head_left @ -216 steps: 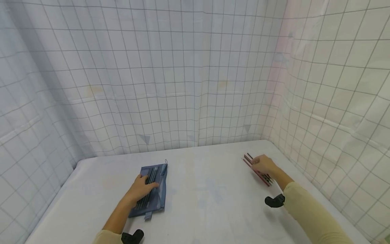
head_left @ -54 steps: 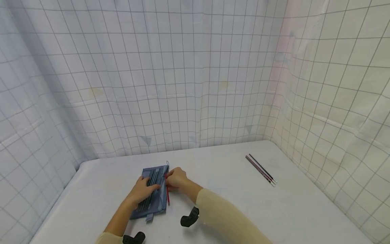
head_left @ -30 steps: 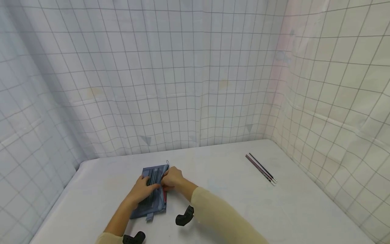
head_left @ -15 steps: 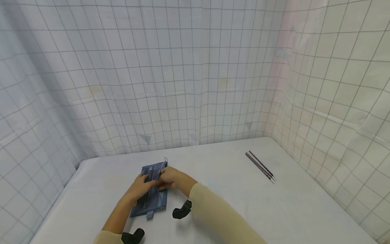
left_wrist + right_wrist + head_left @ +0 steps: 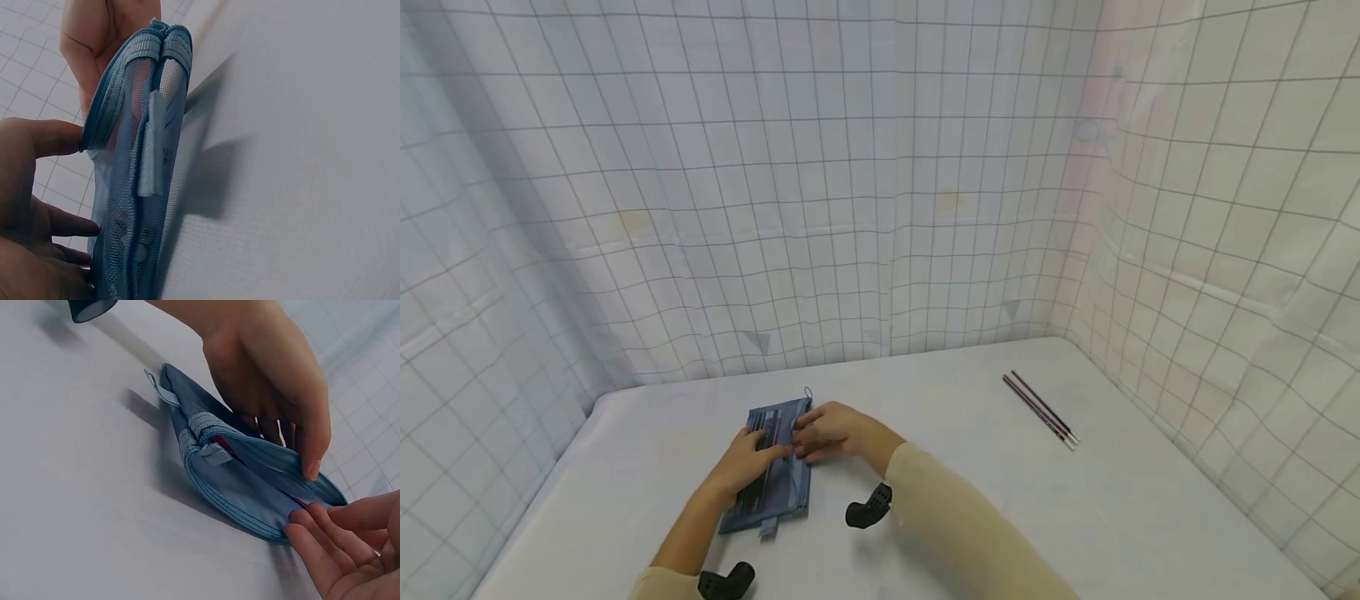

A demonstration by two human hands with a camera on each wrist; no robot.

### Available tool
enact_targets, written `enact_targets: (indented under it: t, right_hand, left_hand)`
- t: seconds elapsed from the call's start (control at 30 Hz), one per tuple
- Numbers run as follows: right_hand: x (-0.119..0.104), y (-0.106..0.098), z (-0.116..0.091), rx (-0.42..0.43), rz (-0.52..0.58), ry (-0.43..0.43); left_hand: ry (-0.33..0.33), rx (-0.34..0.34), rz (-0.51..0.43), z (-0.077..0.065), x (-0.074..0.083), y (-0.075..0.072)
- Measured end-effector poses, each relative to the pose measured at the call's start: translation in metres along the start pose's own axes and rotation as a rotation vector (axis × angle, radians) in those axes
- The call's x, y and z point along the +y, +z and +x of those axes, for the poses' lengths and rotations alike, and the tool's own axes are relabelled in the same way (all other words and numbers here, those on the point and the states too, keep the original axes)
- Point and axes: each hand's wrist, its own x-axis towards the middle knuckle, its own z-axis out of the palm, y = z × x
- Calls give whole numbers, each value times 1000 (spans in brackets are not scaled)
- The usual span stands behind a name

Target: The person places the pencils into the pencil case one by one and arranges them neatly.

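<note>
A blue zippered mesh pencil case [image 5: 792, 493] lies on the white table, left of centre. My left hand [image 5: 741, 468] spans its top and grips it, thumb at the zipped edge; in the right wrist view, that thumb holds the upper side of the mouth raised. The zip is undone, and something red [image 5: 222, 445] shows inside the gaping pencil case [image 5: 219, 484]. Long dark pencils show through its mesh. My right hand [image 5: 838, 432] is at the mouth with loosely extended fingers; its fingertips [image 5: 300, 519] lie right at the lower zip edge.
Several slim dark and pinkish pencils [image 5: 1041, 410] with white ends lie side by side at the table's right. Grid-patterned curtains [image 5: 880, 192] stand behind the table [image 5: 955, 508] and along both sides. A black device [image 5: 870, 506] sits on my right wrist.
My right hand came from the pencils on the right to the pencil case with a red pencil, which slid inside. Its fingers have since loosened and drawn slightly back. My left hand stayed put.
</note>
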Motion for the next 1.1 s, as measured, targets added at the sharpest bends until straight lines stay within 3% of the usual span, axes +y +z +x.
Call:
enact_targets:
  t: [0.83,1.1]
  right_hand:
    - [-11,-36,-22,31,-74,11]
    - [-11,-49,-31,62,-109,10]
  left_hand:
    - [-28,37,13,-5,8,4]
    - [-5,51,40,-6,6,5]
